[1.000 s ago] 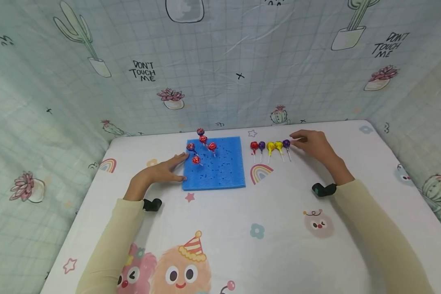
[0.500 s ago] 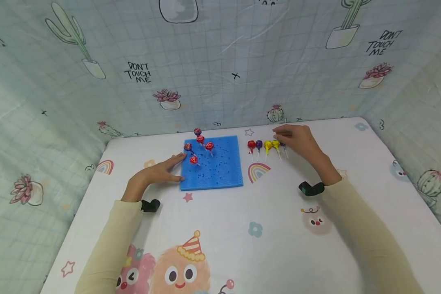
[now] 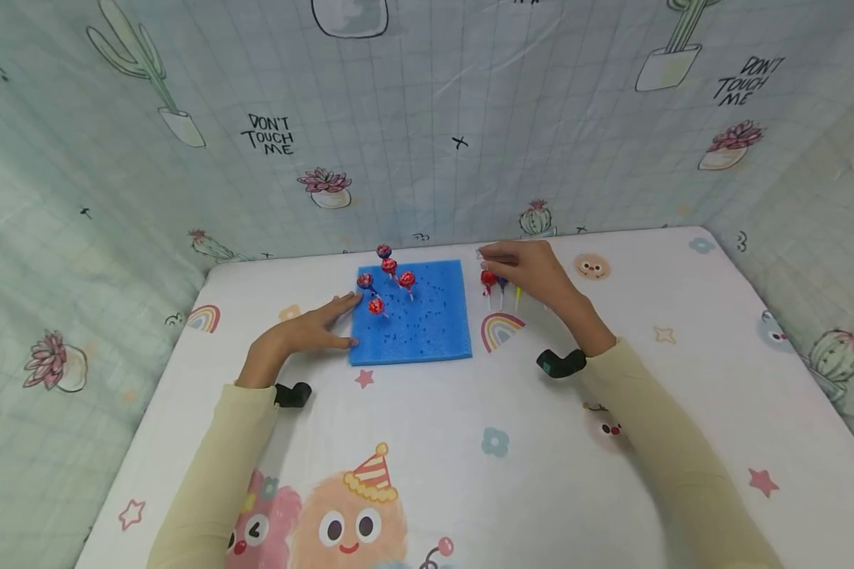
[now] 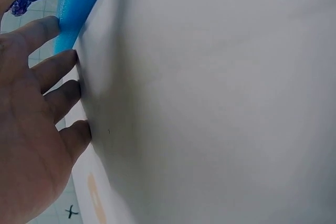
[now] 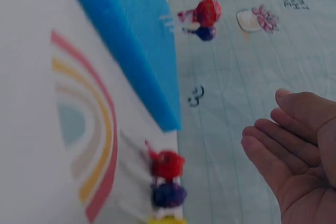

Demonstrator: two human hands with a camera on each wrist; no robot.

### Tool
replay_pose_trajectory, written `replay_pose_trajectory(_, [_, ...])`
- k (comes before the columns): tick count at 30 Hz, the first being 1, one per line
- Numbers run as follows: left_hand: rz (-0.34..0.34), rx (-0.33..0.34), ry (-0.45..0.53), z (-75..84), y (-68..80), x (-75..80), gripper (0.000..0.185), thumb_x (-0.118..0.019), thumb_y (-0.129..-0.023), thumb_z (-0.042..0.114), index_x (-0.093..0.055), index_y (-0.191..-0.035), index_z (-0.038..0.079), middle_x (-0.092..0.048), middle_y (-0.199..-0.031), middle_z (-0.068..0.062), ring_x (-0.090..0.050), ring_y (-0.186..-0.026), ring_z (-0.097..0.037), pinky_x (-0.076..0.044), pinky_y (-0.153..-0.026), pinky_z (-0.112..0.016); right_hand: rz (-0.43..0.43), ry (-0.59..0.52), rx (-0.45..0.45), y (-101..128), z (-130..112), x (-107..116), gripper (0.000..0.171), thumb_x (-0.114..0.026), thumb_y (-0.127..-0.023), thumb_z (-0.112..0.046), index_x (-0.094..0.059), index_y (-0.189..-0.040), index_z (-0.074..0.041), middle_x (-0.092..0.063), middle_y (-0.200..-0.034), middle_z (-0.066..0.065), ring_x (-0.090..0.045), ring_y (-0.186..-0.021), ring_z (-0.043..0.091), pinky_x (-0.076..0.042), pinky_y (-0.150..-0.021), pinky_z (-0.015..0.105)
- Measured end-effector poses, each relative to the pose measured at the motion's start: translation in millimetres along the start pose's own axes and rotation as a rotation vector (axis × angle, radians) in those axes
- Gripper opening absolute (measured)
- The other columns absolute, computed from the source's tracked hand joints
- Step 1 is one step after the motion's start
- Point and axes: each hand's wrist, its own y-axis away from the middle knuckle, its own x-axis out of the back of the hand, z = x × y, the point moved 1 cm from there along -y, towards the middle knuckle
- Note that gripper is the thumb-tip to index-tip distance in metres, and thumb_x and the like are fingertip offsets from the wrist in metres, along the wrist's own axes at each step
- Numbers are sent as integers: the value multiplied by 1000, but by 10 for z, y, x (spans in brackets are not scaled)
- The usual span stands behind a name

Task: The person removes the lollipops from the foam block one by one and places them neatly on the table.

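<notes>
Right hand (image 3: 530, 273) has moved left along the lolly row since a second ago, from the purple lolly at the row's far end to just over the red lolly (image 3: 488, 278) nearest the foam (image 3: 434, 332). Fingers are relaxed and open, palm empty in the right wrist view; nothing picked up. The hand now covers most of the row: only the red lolly, a bit of the purple lolly (image 3: 501, 282) and a yellow stick (image 3: 517, 296) show beside it. In the right wrist view the red sits closest to the foam edge, purple next, yellow after. Judging by that, the red one is the likely next pick, not yet touched. Left hand (image 3: 313, 332) hasn't moved: flat and open on the counter (image 3: 470, 490), fingertips against the foam's left edge, steadying it. Foam holds five lollies (image 3: 384, 276) standing upright in its far left corner, red and purple wrappers; the rest of its holes are unfilled. The loose row lies on the counter just right of the foam, above the rainbow print (image 3: 501, 330).
</notes>
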Motion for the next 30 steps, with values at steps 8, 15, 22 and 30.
replay_pose_trajectory(8, [3, 0, 5, -14, 1, 0, 97, -71, -92, 42, -12, -165, 20, -1, -170, -18, 4, -155, -44, -8, -119, -70, -52, -90, 19, -184, -262, -315, 37, -69, -99, -21, -68, -133, -9, -70, -129, 9, -68, -119, 23, -56, -97, 35])
replay_pose_trajectory(15, [7, 13, 7, -8, 3, -2, 98, -72, -91, 44, -12, -165, 22, -1, -171, -17, 4, -155, -44, -8, -118, -71, -82, -124, 3, -301, -386, -553, 37, -70, -98, -23, -68, -134, -10, -70, -129, 8, -66, -121, 21, -55, -99, 33])
replay_pose_trajectory(22, [0, 34, 8, -14, -7, 1, 100, -72, -90, 47, -12, -165, 23, -1, -170, -18, 4, -155, -44, -9, -117, -73, -112, -151, -18, -359, -452, -794, 39, -73, -96, -23, -68, -133, -9, -70, -130, 9, -67, -120, 22, -55, -98, 32])
replay_pose_trajectory(30, [4, 27, 8, -2, 0, 7, 98, -72, -91, 46, -12, -165, 24, 0, -171, -16, 5, -155, -42, -9, -118, -71, -85, -185, -3, -412, -469, -970, 43, -75, -94, -22, -68, -134, -7, -70, -130, 10, -68, -119, 21, -56, -96, 30])
